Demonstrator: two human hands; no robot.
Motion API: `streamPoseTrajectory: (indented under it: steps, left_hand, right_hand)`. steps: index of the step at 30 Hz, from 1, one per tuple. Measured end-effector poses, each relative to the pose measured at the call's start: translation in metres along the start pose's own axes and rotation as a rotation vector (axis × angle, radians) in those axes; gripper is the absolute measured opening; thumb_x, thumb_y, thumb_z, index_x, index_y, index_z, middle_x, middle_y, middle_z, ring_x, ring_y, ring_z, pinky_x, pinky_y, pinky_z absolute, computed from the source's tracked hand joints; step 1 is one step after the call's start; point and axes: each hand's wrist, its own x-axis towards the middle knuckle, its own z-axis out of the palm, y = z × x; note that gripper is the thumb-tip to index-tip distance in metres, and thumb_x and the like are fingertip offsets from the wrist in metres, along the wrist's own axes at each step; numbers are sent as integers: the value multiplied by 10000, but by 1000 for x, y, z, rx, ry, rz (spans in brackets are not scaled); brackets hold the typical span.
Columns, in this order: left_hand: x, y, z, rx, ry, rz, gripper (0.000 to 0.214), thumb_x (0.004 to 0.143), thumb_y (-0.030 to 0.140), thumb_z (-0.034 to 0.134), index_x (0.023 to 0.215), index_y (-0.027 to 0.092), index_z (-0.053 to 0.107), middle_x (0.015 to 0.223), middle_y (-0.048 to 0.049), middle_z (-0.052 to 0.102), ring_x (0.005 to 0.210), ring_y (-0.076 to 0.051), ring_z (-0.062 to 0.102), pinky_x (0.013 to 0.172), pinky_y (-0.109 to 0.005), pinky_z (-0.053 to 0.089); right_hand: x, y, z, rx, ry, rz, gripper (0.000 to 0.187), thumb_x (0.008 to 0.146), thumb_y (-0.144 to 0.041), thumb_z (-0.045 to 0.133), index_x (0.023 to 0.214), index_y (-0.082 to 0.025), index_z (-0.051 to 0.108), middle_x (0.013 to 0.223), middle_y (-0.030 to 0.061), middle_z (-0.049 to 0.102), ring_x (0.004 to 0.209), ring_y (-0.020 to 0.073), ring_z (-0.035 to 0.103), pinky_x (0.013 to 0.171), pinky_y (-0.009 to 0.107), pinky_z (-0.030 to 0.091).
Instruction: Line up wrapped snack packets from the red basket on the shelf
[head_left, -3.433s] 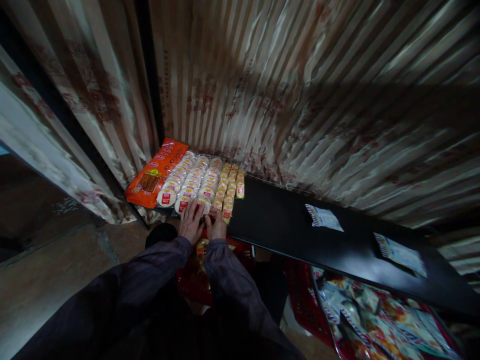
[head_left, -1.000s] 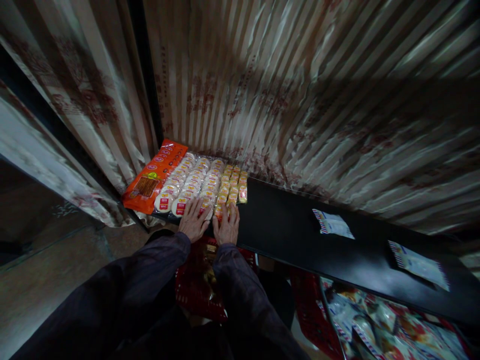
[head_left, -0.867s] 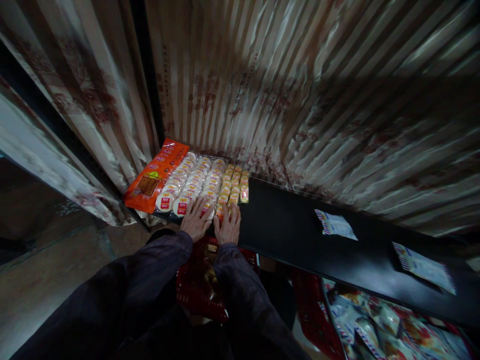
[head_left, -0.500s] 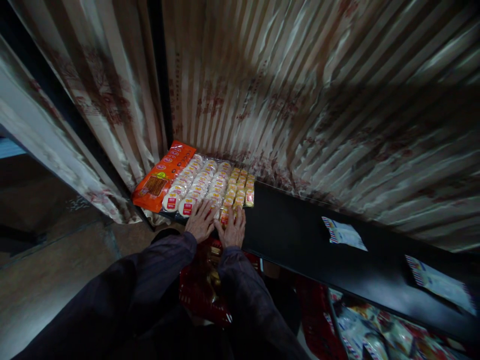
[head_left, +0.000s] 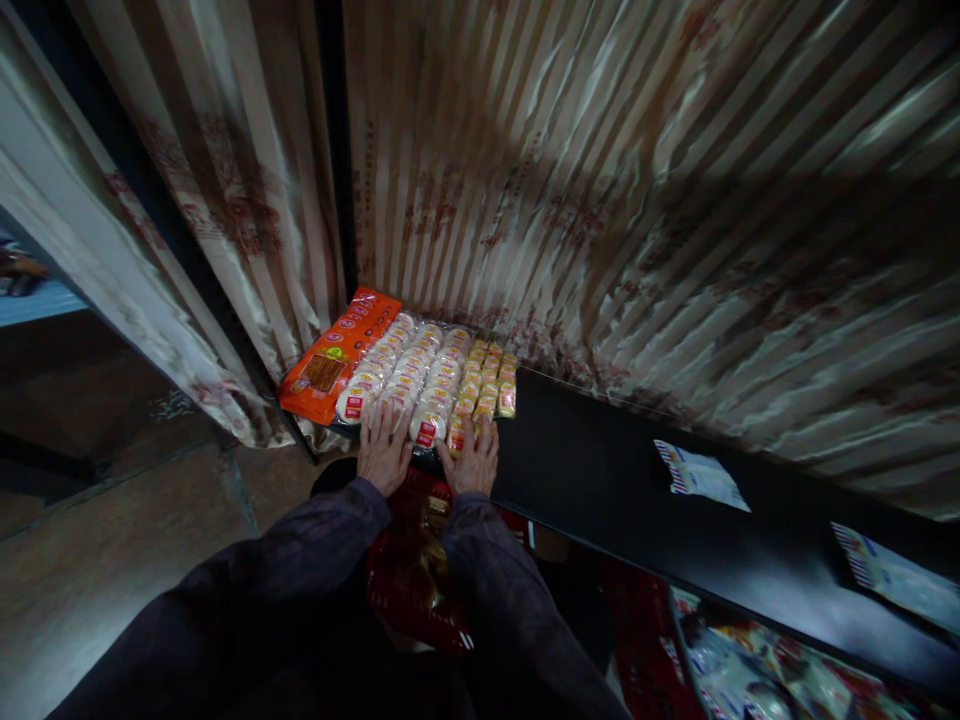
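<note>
My left hand [head_left: 384, 455] lies with fingers spread on the front ends of the rows of white round wrapped snacks [head_left: 406, 375]. My right hand [head_left: 472, 462] rests, fingers apart, against the near end of the small gold-wrapped snacks [head_left: 484, 375]. Both kinds stand in neat rows on a black shelf [head_left: 555, 450]. Left of the rows lies an orange snack bag [head_left: 341, 355]. Below my wrists is a shiny dark red bag [head_left: 409, 570] with gold items showing on it.
Two white packets with striped ends, one nearer [head_left: 701, 475] and one farther right [head_left: 896, 575], lie on the shelf. Pleated curtains [head_left: 600, 200] hang behind it. Beneath the shelf at the lower right are several colourful packets [head_left: 772, 660]. A dark post [head_left: 339, 140] rises at the left corner.
My left hand has moved left along the front of the white rows, uncovering the near end of the third row. My right hand stays by the gold snacks. The view has shifted slightly.
</note>
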Motion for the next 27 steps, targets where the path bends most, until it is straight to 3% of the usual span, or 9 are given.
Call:
streamPoseTrajectory:
  steps: [5, 10, 15, 20, 27]
  left_hand:
    - [-4, -19, 4, 30, -50, 27, 565, 892, 219, 453, 1445, 157, 355, 1565, -144, 178, 1460, -293, 60, 1163, -528, 212]
    - [4, -21, 13, 52, -109, 64, 536, 907, 186, 401, 1439, 133, 357, 1543, -144, 257, 1458, -262, 117, 1171, -497, 206]
    - [6, -19, 15, 30, -92, 60, 550, 923, 273, 404, 1441, 98, 343, 1545, -164, 240, 1461, -271, 96, 1175, -504, 179]
    - [8, -17, 16, 34, -88, 54, 585, 923, 363, 422, 1458, 149, 322, 1544, -163, 242, 1458, -295, 96, 1158, -546, 174]
    - [11, -17, 17, 28, -79, 64, 572, 924, 368, 419, 1452, 160, 345, 1538, -158, 261, 1455, -288, 128, 1160, -536, 176]
  right_hand:
    - [1, -2, -3, -6, -7, 14, 662, 839, -583, 509, 1360, -177, 476, 1465, 156, 362, 1365, 333, 250, 1011, 509, 399]
    - [1, -2, -3, -21, -29, 24, 657, 840, -588, 504, 1364, -194, 477, 1470, 141, 358, 1358, 334, 268, 996, 506, 416]
    - [1, -2, -6, -20, -44, 21, 652, 853, -577, 488, 1386, -206, 446, 1483, 141, 338, 1366, 339, 250, 982, 514, 421]
    - [1, -2, -5, -29, -17, 4, 620, 859, -557, 488, 1351, -179, 484, 1474, 157, 349, 1364, 336, 248, 998, 510, 405]
    - [1, -2, -2, -33, -26, 11, 636, 867, -554, 470, 1380, -178, 449, 1468, 158, 357, 1365, 344, 238, 991, 527, 403]
